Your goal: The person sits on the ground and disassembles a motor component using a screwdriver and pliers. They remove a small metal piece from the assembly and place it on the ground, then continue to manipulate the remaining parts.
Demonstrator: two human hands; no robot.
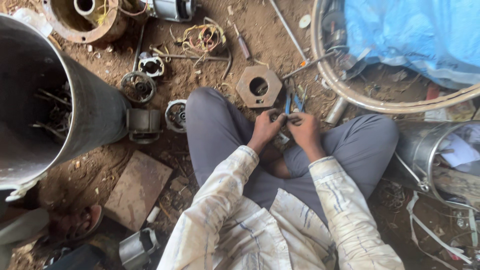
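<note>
Honestly, going left to right: a big dark metal drum (75, 115) is lying on its side over the dirt with bits of scrap inside, and just past its mouth some small round motor parts (138, 86) and a squat metal housing (143, 124) are sitting on the ground. A rusty hexagonal plate (259, 86) with a round hole is lying just ahead of the knees. The person is sitting cross-legged, and the left hand (265, 127) is curling almost closed, fingertips pinching something small in front of the shins. The right hand (305, 129) is meeting it, also curled tight, pinching the same small piece (286, 119) from the other side. It's mostly hidden by the fingers, so I can't tell exactly what it is; it looks like a thin wire or small metal bit. I'm guessing it's handling as light and bendy, springy enough to slip, so gripping close to the working end with the fingertips seems right. Blue-handled pliers (293, 101) are lying just beyond the hands. Further right, a big metal ring (350, 95) is rimming a blue tarp (425, 35), and a shiny steel cylinder (430, 150) is resting beside the right knee.
</note>
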